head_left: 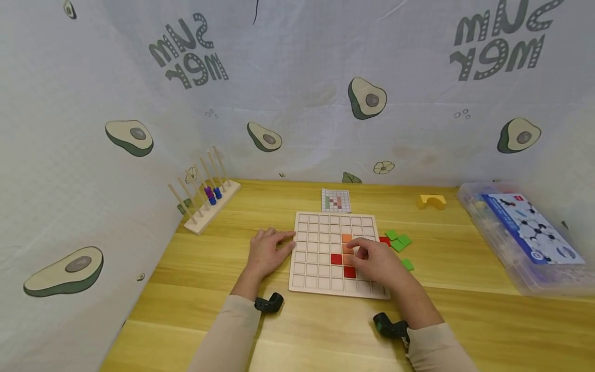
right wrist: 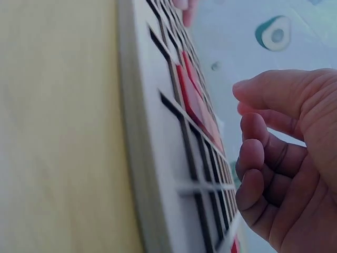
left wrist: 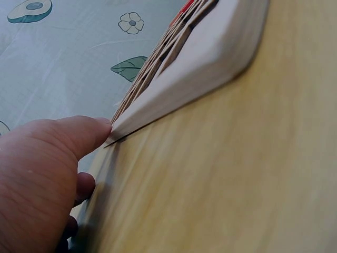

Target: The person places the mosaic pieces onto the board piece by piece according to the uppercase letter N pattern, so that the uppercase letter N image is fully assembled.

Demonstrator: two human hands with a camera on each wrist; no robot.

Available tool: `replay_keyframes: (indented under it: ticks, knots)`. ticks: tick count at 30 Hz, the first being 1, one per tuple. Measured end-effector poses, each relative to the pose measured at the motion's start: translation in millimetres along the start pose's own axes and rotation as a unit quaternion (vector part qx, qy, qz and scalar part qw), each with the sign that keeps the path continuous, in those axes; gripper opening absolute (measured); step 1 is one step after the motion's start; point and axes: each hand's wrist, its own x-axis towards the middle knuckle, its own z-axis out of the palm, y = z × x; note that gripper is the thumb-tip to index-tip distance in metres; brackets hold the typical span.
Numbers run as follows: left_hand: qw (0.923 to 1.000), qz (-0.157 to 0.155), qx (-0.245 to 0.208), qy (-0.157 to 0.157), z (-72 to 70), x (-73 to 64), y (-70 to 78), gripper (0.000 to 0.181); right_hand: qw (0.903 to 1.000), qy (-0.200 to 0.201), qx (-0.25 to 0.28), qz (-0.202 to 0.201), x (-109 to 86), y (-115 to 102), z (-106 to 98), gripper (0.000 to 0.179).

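A pale wooden grid board (head_left: pixel 314 269) lies flat on the table. Red tiles (head_left: pixel 336 259) and a column of orange tiles (head_left: pixel 346 238) sit in its cells, right of centre. At the board's left edge, my left hand (head_left: pixel 267 253) rests with thumb and forefinger against the rim; the left wrist view shows the thumb at that edge. Over the right half, my right hand (head_left: pixel 378 262) hovers beside the orange tiles with fingers loosely bent. In the right wrist view no tile shows between the thumb and fingers (right wrist: pixel 251 153). That hand hides several cells.
Loose green tiles (head_left: pixel 400 243) and a red tile (head_left: pixel 385 241) lie right of the board. Behind it is a printed pattern card (head_left: pixel 335 200). A peg rack with beads (head_left: pixel 204 219) stands at left, a yellow arch block (head_left: pixel 432 200) and a plastic box (head_left: pixel 492 243) at right.
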Motion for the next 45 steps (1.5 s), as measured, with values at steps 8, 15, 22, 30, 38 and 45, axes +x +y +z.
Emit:
replay_keyframes:
  ticks: [8,15,22,30,38,45]
  knots:
    - [1.0000,0.006,0.001,0.003,0.1,0.4,0.0,0.031,0.9997,-0.003,-0.018,0.014,-8.1,18,-19,0.028]
    - [0.9999,0.008,-0.003,0.005,-1.8,-0.1,0.2,0.031,0.9989,-0.004,-0.041,0.025,-11.5,40,-35,0.030]
    - [1.0000,0.007,-0.003,0.004,-2.5,0.1,0.5,0.031,0.9972,-0.004,-0.075,0.000,-5.4,58,-56,0.030]
    - [1.0000,0.006,0.002,0.002,-0.8,0.9,-1.5,0.032,0.9946,-0.037,-0.095,0.014,8.6,64,-68,0.039]
    - [1.0000,0.003,0.005,-0.002,0.8,2.1,-2.7,0.032,0.9926,-0.048,-0.111,0.012,18.0,66,-63,0.040]
    - [1.0000,0.004,0.003,0.002,0.6,1.4,-2.7,0.031,0.9924,-0.041,-0.115,0.013,20.4,67,-61,0.040]
